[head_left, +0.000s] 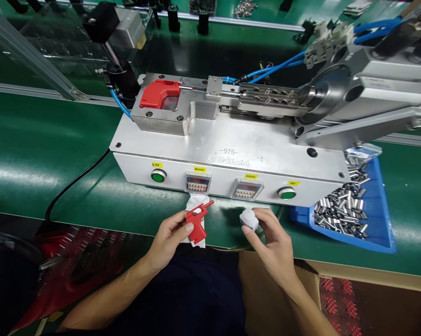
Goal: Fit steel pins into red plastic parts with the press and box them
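Between thumb and fingers, my left hand [170,235] grips a red plastic gun-shaped part [196,226] with a thin nozzle pointing up and right. Beneath that part a white tissue [196,200] lies on the bench edge. My right hand [271,235] pinches a crumpled white wad [249,219], apart from the red part. Another red gun-shaped part [159,93] lies in the metal block [161,122] of the machine, with a metal rod meeting its right end.
The machine's base [196,140] has two green buttons and two timers on its front. At right, a blue bin [382,219] holds many short metal tubes. Below the bench, a cardboard box [312,275] holds red pieces. A black cable [77,179] runs down at left.
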A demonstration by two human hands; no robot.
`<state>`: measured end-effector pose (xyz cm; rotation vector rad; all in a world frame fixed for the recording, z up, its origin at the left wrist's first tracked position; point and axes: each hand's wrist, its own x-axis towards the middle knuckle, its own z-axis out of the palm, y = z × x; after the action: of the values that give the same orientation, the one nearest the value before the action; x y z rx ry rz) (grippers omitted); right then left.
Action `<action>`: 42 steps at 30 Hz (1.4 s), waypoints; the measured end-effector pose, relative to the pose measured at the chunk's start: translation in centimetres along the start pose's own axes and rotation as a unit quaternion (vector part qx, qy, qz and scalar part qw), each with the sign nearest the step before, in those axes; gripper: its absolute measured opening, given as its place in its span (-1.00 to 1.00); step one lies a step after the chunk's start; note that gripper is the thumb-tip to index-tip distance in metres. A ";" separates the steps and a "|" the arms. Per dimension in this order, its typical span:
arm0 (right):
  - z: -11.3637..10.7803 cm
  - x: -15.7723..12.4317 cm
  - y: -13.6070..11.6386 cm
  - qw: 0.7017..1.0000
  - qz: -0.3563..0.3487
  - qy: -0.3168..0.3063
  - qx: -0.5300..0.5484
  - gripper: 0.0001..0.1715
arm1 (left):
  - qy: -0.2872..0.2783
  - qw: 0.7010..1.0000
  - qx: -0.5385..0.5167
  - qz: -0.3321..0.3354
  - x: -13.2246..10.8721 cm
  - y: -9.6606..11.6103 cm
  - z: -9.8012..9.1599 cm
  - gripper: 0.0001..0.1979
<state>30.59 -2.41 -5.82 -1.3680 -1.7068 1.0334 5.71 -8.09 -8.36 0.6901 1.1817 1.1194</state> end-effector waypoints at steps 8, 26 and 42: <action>0.2 0.3 0.2 1.000 -0.012 -0.008 -0.007 -0.79 | -0.019 0.998 0.038 0.051 0.2 1.9 0.8 -0.68; -2.0 0.0 0.5 0.985 -0.057 -0.073 -0.144 -0.54 | -0.014 1.000 0.018 0.003 -0.4 1.1 -0.6 -0.57; -14.3 8.6 2.7 0.826 0.146 -0.039 -0.543 -0.66 | 0.023 0.997 0.014 -0.077 -1.0 0.4 -2.4 -0.42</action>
<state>42.79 8.54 -1.74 -2.3509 -2.3128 0.1455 3.29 -9.16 -8.32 0.5867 1.2698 0.9963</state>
